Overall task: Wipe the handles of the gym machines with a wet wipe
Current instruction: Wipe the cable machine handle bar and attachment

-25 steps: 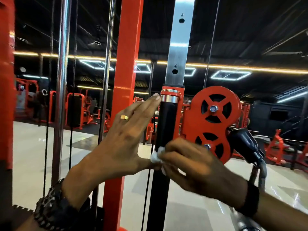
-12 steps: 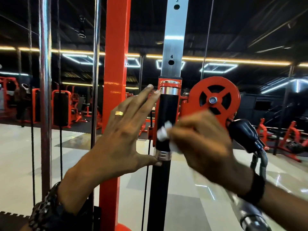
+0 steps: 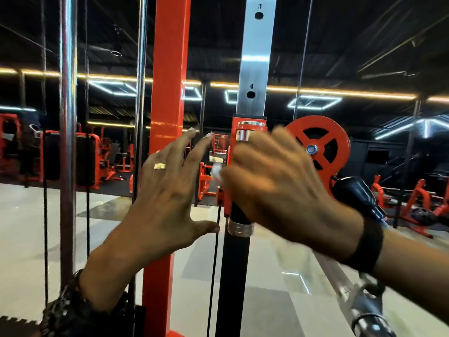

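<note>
Right hand [image 3: 279, 190] wrapping around black handle grip [image 3: 239, 215] on the cable machine carriage, fingers curled round it, motion-blurred. Pressing white wet wipe [image 3: 216, 170] against the grip; only a small white edge of the wipe peeking out at 9 o'clock of the hand. Black band [image 3: 366, 244] sitting on the right wrist.

Left hand [image 3: 165, 203] hovering open just at 9 o'clock of the grip, fingers straight and spread, pointing to 1 o'clock, holding nothing. Thumb tip lying just beside the lower chrome collar [image 3: 240, 228]; contact not clear. Gold ring [image 3: 159, 166] showing on one finger, dark bracelet [image 3: 65, 310] on the wrist.

Grip running vertically between upper chrome collar [image 3: 245, 135] and the lower one. Silver numbered rail [image 3: 255, 57] rising to 12 o'clock from the carriage, holes marked 3 and 4. Red pulley wheel [image 3: 323, 147] sitting at 3 o'clock of the grip, partly hidden behind the right hand. Black ball stopper [image 3: 354, 193] hanging at 4 o'clock of the pulley. Red upright post [image 3: 167, 69] standing at 9 o'clock of the rail, behind the left hand. Chrome guide rod [image 3: 68, 142] and black cable [image 3: 213, 276] running vertically.
</note>
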